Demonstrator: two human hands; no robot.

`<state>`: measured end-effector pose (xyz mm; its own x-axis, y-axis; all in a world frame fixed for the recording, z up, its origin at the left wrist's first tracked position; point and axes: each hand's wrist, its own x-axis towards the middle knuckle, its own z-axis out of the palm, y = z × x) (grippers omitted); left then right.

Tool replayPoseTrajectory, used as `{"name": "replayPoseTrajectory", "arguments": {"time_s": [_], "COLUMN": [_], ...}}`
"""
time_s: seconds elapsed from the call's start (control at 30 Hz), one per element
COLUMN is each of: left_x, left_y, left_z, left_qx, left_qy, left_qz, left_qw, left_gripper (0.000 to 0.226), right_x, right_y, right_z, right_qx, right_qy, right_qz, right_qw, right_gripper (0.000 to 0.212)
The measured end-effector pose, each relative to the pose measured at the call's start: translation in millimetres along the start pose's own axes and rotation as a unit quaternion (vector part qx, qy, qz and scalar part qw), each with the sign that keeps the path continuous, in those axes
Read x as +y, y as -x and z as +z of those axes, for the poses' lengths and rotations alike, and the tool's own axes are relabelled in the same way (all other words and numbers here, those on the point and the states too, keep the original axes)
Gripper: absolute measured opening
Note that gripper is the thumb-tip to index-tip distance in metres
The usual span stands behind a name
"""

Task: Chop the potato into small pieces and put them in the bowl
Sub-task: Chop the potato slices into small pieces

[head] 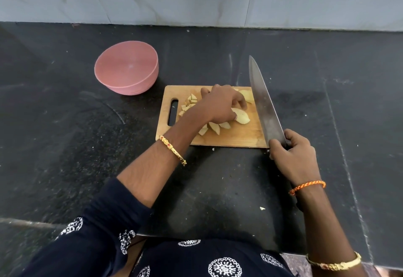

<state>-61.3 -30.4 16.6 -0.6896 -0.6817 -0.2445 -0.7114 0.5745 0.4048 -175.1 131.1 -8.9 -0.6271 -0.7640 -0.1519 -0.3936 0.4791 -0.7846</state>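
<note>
The left hand [220, 104] rests curled over potato slices [218, 126] on the board [237, 137], gathering them for cutting. The right hand [292, 156] wraps the knife [265, 102], held aside. The bowl [127, 67] waits empty nearby.

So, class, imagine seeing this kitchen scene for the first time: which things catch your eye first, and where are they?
The long knife stands out, held by the right hand along the right edge of the wooden cutting board. The left hand rests among potato pieces on the board. An empty pink bowl sits on the dark counter to the board's upper left.
</note>
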Motion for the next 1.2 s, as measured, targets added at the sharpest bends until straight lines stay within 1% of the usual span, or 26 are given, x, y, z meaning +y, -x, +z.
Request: {"name": "replayPoseTrajectory", "arguments": {"time_s": [0.07,0.13,0.23,0.3,0.33,0.4,0.47,0.5,0.63,0.8,0.9,1.1,1.2], "left_x": [1,-1,-6,-9,-9,-6,-3,-2,-2,2,4,-1,-4], "left_y": [2,4,5,6,7,9,10,9,3,-1,-3,-9,-11], "left_z": [3,5,5,4,4,4,8,10,13,14,14,8,4], "left_qx": [0.032,0.063,0.088,0.101,0.098,0.061,0.036,0.044,0.089,0.083,0.082,0.075,0.091], "left_qy": [-0.021,-0.018,-0.02,-0.015,-0.004,-0.001,-0.041,-0.053,-0.029,-0.045,-0.009,0.119,0.162], "left_qz": [0.014,-0.003,-0.04,-0.042,-0.034,0.007,0.045,0.052,0.036,0.024,0.015,-0.011,-0.009], "left_qw": [0.999,0.998,0.995,0.994,0.995,0.998,0.997,0.996,0.995,0.995,0.996,0.99,0.983], "left_gripper": [0.02,0.012,0.013,0.015,0.018,0.028,0.036,0.035,0.03,0.036,0.035,0.029,0.021], "right_x": [-1,-2,-2,-2,-2,-1,0,0,-1,-2,-1,-3,-3], "right_y": [-1,-1,-2,-1,-1,0,3,5,16,24,24,21,20], "right_z": [-1,-1,0,1,1,1,0,-1,-3,3,3,-2,-2], "right_qx": [-0.001,-0.001,0.001,-0.003,-0.006,-0.007,-0.007,-0.007,-0.005,-0.02,-0.019,0.001,0.003], "right_qy": [-0.006,-0.007,-0.008,-0.006,-0.004,0.0,0.004,0.004,0.01,0.018,0.02,0.015,0.012], "right_qz": [0.005,0.008,0.009,0.007,0.007,0.007,0.012,0.014,0.007,0.003,0.005,0.001,0.005], "right_qw": [1.0,1.0,1.0,1.0,1.0,1.0,1.0,1.0,1.0,1.0,1.0,1.0,1.0], "right_gripper": [0.016,0.018,0.018,0.017,0.018,0.018,0.019,0.019,0.022,0.026,0.025,0.028,0.028]}}
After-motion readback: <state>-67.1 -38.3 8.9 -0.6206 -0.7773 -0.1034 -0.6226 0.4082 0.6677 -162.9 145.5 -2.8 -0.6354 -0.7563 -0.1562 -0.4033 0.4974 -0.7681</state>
